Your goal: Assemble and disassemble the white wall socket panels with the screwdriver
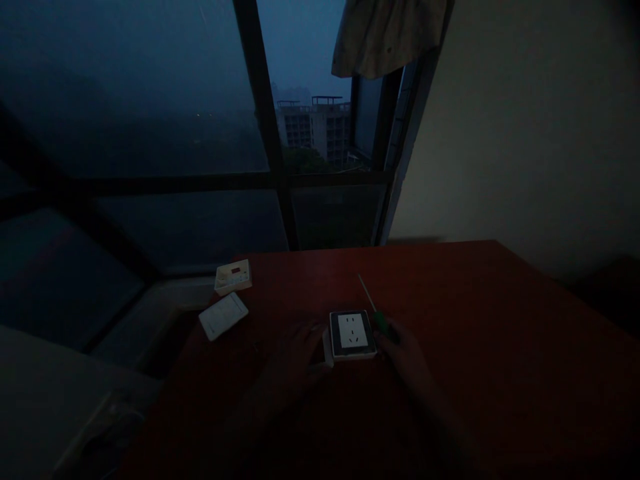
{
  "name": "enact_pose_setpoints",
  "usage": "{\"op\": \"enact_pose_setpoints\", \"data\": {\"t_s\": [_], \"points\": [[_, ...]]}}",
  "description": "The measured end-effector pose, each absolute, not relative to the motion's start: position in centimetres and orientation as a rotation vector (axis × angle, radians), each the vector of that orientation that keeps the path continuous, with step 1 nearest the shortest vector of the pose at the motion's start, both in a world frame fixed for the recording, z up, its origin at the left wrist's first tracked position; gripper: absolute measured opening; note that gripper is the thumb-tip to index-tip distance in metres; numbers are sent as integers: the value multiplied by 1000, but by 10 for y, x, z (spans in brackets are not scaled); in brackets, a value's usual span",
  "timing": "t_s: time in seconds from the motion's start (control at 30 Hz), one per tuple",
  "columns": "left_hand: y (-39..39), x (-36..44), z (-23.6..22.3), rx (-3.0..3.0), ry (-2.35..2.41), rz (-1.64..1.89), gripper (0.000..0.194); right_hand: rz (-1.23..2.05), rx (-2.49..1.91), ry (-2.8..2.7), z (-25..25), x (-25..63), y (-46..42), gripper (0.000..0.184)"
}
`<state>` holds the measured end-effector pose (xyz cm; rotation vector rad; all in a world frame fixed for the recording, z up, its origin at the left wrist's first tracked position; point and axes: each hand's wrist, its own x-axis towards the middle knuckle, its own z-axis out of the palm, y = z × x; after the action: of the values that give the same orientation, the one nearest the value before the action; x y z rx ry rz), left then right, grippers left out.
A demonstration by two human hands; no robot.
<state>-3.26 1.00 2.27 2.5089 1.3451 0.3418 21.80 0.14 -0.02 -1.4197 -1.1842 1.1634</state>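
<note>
Socket (353,331) lies face up on the red counter (465,300), between the two hands, with its small slots on top. The right hand (409,359) is curled round the green handle of a screwdriver (381,323), and its fingers look to be at the right edge of the socket too. The thin tip points away over the far part of the counter, so it is not on the socket. The left hand (296,352) is bent and partly open by a thin white piece (327,350) at the socket's left side; it is too dark to tell if it grips that piece or just rests there. To work well, I think it is best to keep the socket flat and hold it by its sides, so it does not slide or tip. Keep the tip away from the left fingers, as a slip could poke them. More light would help, since small parts are hard to see. A white open box (243,278) and a flat white plate (223,316) lie near the counter's far left corner, well apart from the hands and out of the way
</note>
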Motion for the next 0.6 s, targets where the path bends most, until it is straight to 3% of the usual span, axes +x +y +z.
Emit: {"op": "enact_pose_setpoints", "data": {"t_s": [0.33,0.6], "points": [[1,-17,33,2466,1385,198,66,1281,-1432,-1124,5,221,-1,47],[22,-29,31,2530,1309,264,67,1268,-1406,-1151,-1,224,0,39]]}}
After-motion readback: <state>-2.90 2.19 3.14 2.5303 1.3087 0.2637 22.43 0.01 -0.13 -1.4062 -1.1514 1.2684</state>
